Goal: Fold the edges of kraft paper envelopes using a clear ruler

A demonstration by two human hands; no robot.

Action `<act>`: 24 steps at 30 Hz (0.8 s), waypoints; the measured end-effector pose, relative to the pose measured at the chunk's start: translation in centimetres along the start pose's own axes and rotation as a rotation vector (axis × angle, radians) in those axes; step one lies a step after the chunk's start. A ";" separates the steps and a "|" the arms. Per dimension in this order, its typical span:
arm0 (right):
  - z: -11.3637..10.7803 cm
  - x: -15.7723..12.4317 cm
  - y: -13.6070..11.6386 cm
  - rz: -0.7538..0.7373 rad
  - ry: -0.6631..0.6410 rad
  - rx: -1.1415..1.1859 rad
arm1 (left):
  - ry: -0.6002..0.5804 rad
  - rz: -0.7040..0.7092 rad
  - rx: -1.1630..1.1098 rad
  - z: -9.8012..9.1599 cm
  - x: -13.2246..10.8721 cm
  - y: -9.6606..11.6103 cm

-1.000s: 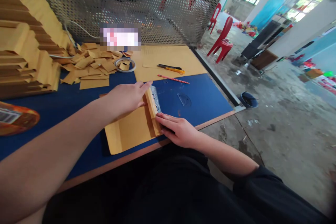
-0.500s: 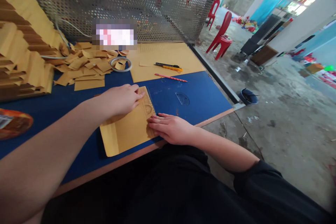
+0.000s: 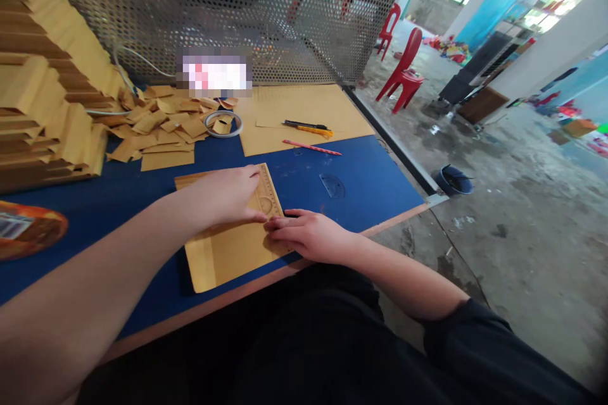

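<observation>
A flat brown paper envelope lies near the table's front edge, with a fold line down its left part. Along its right edge rests a clear ruler with a round protractor pattern in it. My left hand lies over the envelope's upper part, thumb apart from the fingers, fingertips at the ruler. Stretched fingers of my right hand lie on the ruler's near end and the envelope's right edge. The ruler's near end is mostly hidden under them.
Behind lie a tape ring, a pink pencil, a yellow-and-black utility knife and a brown sheet. A clear protractor is to the right. Stacked envelopes, paper scraps and an orange package occupy the left.
My left hand has spread its thumb toward my right hand, beside the ruler. My right hand stays at the ruler's near end. The whole view has shifted slightly.
</observation>
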State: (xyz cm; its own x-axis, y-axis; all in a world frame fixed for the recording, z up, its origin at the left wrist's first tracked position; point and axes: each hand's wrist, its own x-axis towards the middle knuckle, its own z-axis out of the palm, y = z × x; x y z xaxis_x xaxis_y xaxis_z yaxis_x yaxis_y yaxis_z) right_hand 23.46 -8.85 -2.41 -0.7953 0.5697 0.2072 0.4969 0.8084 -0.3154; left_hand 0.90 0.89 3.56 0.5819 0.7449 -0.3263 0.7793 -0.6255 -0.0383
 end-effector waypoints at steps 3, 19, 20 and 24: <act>0.1 0.0 0.1 0.045 0.036 0.052 | 0.033 0.027 -0.044 0.2 -0.1 0.1; -1.4 0.3 0.8 0.161 0.140 0.007 | -0.006 -0.047 0.005 -0.3 -0.9 2.3; -2.4 0.8 1.4 0.180 0.119 0.027 | -0.007 -0.045 0.005 -0.3 -0.9 2.3; -6.1 4.1 6.1 0.458 0.150 -0.034 | -0.019 -0.042 0.000 -0.3 -0.9 2.2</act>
State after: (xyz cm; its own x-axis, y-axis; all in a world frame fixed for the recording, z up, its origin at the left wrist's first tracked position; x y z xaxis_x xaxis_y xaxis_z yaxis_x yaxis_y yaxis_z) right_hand 25.36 -0.63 2.20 -0.4345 0.8811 0.1866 0.7973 0.4726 -0.3755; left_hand 2.18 -1.11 4.06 0.5443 0.7659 -0.3424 0.8028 -0.5939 -0.0524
